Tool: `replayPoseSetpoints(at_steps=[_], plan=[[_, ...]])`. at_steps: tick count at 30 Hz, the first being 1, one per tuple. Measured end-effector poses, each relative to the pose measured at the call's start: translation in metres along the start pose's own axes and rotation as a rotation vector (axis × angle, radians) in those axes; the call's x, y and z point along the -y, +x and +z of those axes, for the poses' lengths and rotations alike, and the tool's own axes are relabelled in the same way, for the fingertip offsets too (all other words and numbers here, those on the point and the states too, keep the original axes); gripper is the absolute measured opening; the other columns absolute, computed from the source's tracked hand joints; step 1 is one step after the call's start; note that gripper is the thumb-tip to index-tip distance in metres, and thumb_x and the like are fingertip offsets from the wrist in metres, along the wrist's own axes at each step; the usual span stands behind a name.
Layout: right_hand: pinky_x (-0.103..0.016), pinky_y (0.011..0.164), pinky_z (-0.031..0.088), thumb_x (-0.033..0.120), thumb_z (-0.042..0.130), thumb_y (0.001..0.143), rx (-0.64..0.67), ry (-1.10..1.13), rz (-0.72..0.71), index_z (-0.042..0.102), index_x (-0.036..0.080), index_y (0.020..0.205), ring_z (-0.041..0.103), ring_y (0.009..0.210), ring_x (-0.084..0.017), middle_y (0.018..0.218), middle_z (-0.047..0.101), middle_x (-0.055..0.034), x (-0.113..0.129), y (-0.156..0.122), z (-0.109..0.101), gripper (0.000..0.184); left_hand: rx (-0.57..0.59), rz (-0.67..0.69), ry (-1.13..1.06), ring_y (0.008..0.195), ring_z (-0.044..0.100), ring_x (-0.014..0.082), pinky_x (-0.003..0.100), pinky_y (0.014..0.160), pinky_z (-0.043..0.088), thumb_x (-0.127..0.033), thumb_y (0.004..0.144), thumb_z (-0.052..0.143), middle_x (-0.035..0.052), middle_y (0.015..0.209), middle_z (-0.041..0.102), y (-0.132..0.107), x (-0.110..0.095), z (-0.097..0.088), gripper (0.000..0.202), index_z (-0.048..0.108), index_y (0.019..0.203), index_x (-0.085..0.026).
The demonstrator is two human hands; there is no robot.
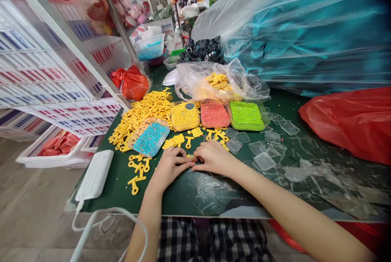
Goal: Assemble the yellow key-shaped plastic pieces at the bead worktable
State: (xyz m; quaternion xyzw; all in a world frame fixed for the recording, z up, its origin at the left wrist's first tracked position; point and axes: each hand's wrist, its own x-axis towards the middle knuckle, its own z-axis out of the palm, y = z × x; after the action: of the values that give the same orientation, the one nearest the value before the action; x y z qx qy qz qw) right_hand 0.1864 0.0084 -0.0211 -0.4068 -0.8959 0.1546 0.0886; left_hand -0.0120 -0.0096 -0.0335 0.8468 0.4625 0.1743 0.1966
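Note:
My left hand (171,167) and my right hand (215,158) meet over the front of the green table (180,199). Their fingers pinch a small yellow plastic piece (190,156) from both sides, and most of it is hidden. Just beyond the hands lie loose yellow T-shaped pieces with ring ends (188,142). Clear trays hold small beads: blue beads (151,138) in a tilted tray at left, then yellow beads (184,116), red beads (215,114) and green beads (246,116) in a row behind.
A heap of yellow pieces (146,109) covers the back left. Behind the trays slumps an open plastic bag (195,77). Thin clear squares (264,161) are scattered at right, near a red bag (351,121). A white power bank (95,174) with a cable sits at the left edge.

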Motion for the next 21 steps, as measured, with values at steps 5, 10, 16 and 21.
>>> replayPoseSetpoints(at_steps=[5,10,16,21], plan=[[-0.028,0.062,0.026,0.051,0.075,0.075,-0.01,-0.012,-0.046,0.071,0.021,0.079,0.058,0.073,-0.018,0.07,0.066,-0.0004,-0.0053,-0.0007,0.0036,0.03,-0.1,-0.014,-0.091,0.087,0.055,0.0199,0.035,0.08,0.044,-0.038,0.091,0.06,0.0031,0.088,0.065,-0.0017,0.0054,-0.0012,0.02,0.076,0.103,-0.034],[-0.029,0.063,0.027,0.049,0.076,0.075,-0.028,-0.003,-0.083,0.072,0.022,0.08,0.058,0.073,-0.018,0.068,0.065,0.0005,-0.009,-0.0011,0.0047,0.028,-0.106,-0.005,-0.119,0.086,0.055,0.0199,0.036,0.081,0.045,-0.04,0.09,0.062,0.0034,0.087,0.065,-0.0024,0.0071,-0.0007,0.02,0.076,0.101,-0.034],[-0.03,0.065,0.028,0.048,0.074,0.078,-0.01,-0.051,-0.148,0.071,0.02,0.078,0.058,0.076,-0.02,0.071,0.067,-0.0025,-0.0085,-0.0016,0.0019,0.028,-0.023,-0.009,-0.09,0.087,0.056,0.0197,0.035,0.081,0.045,-0.036,0.088,0.066,0.0028,0.091,0.066,-0.0005,0.0047,0.002,0.014,0.078,0.095,-0.034],[-0.03,0.065,0.028,0.046,0.071,0.081,0.0,-0.059,-0.182,0.071,0.018,0.081,0.058,0.078,-0.02,0.075,0.068,-0.0034,-0.0065,-0.0019,-0.0001,0.028,0.005,-0.008,-0.072,0.09,0.054,0.0199,0.034,0.082,0.045,-0.033,0.088,0.066,0.0025,0.093,0.065,-0.0002,0.0037,0.0016,0.014,0.077,0.096,-0.035]])
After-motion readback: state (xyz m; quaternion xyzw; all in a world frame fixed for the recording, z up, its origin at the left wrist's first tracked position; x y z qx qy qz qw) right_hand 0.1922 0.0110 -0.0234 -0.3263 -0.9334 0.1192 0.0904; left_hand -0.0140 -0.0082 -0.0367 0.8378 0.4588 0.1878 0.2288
